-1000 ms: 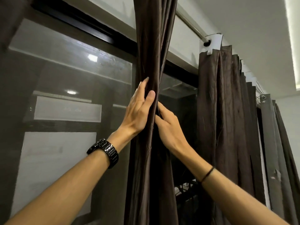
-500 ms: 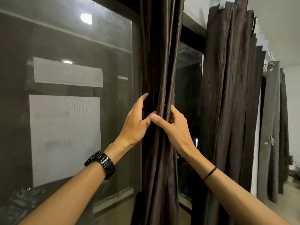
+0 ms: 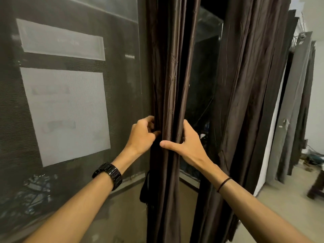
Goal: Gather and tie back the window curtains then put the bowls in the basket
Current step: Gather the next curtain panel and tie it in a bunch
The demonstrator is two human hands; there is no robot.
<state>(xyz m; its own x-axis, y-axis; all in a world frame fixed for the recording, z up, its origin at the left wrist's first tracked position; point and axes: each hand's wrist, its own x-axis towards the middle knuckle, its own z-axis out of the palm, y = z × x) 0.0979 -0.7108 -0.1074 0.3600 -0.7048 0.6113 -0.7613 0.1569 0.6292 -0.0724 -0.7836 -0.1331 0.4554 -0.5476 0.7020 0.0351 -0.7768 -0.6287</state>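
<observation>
The gathered curtain (image 3: 168,85) hangs as 1 vertical bundle at frame centre, between the window screen (image 3: 70,102) at left and a 2nd curtain (image 3: 245,85) at right. The left hand (image 3: 142,135), with a watch (image 3: 109,174) on its wrist, has its fingers (image 3: 148,120) clenched on the bundle's left edge; the right hand (image 3: 191,146) grasps the right side, thumb across the front and fingers wrapped behind. A dark strap (image 3: 144,188) hangs beside the bundle's lower left edge.
</observation>
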